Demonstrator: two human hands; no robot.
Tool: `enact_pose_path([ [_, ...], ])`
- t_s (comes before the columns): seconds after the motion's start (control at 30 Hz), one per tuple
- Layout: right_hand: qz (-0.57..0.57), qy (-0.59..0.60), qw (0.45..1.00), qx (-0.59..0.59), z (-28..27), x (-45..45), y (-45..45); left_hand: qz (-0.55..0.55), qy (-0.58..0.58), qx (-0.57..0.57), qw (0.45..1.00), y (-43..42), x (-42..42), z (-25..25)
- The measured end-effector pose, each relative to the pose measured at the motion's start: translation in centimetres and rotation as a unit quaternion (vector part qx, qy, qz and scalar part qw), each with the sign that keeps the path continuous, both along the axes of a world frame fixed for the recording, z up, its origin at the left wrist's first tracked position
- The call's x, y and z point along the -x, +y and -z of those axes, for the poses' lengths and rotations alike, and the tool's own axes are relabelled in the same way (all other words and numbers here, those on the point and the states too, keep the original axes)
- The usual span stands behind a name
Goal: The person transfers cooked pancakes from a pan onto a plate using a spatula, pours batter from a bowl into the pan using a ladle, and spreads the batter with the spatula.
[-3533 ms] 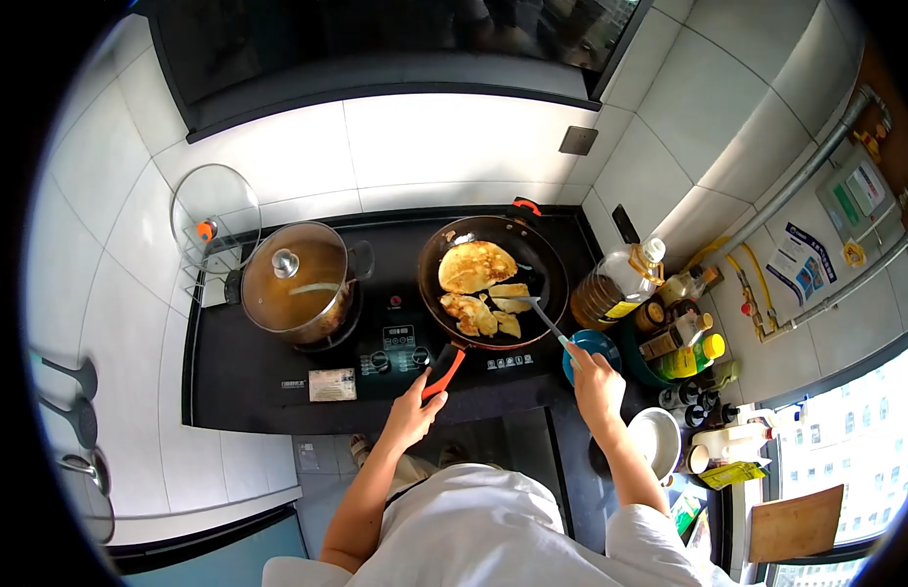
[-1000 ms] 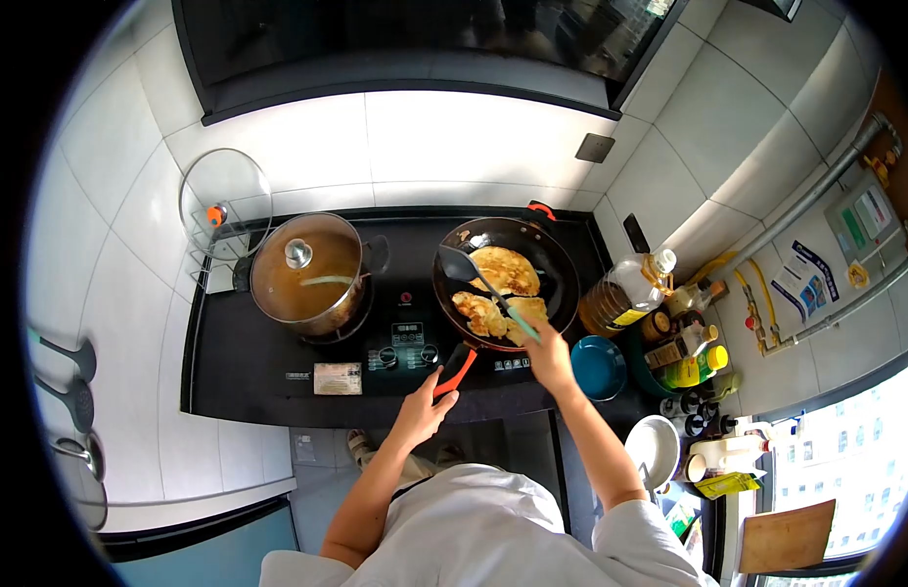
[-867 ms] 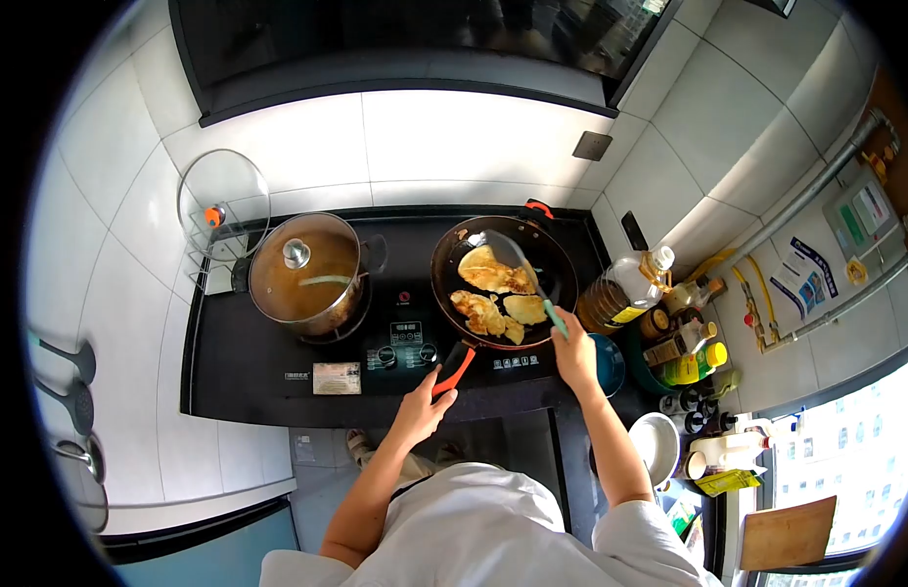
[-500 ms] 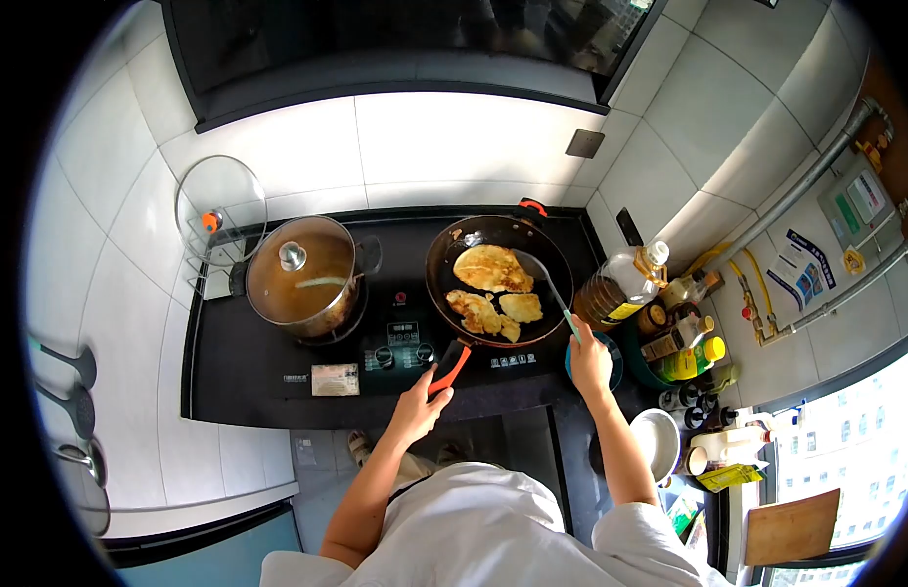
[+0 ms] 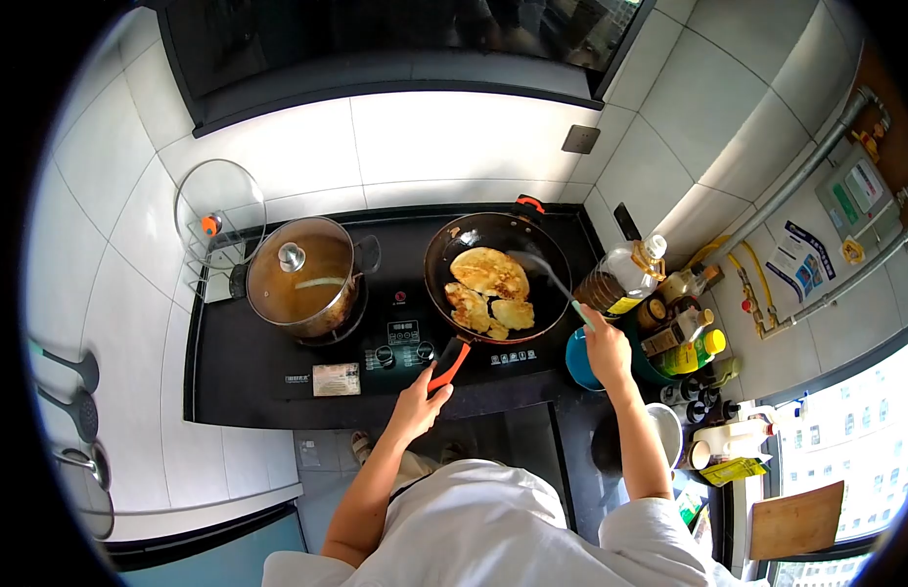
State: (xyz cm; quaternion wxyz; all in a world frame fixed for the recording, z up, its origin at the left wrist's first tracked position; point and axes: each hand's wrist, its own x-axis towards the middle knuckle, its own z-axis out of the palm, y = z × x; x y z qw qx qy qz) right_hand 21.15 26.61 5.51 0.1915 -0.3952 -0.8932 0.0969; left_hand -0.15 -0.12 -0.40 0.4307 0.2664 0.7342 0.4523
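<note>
A dark frying pan (image 5: 454, 240) sits on the right side of the cooktop, with several browned pancake pieces (image 5: 489, 272) inside it. My left hand (image 5: 418, 404) is closed around the pan's black and orange handle (image 5: 452, 363). In my right hand (image 5: 605, 346) is a spatula (image 5: 562, 286) with a pale green handle. Its grey blade slants into the pan at the right of the pancake pieces; whether it touches them I cannot tell.
On the left burner stands a lidded pot (image 5: 302, 272). A glass lid (image 5: 220, 213) leans in a rack behind it. Right of the pan are an oil bottle (image 5: 625, 274), a blue bowl (image 5: 583, 360), several condiment bottles and a metal bowl (image 5: 666, 430).
My right hand has moved right and slightly toward me with the spatula, uncovering more of the blue bowl. My left hand stays on the pan handle.
</note>
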Motion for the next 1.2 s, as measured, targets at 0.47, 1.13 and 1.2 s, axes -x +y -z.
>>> enact_pose_path([
  [0.47, -0.070, -0.247, 0.966, -0.010, -1.6, 1.4, 11.8, 0.002, 0.008, 0.004, 1.000, 0.0, 0.0, -0.4],
  [1.13, 0.092, 0.211, 0.735, 0.638, 5.4, 6.6, 6.5, -0.002, -0.004, 0.008, 1.000, 0.0, -0.1, -0.8],
  [1.2, 0.106, 0.240, 0.710, 0.654, 5.4, 6.1, 5.5, -0.005, -0.015, 0.009, 1.000, 0.0, 0.0, -0.8],
])
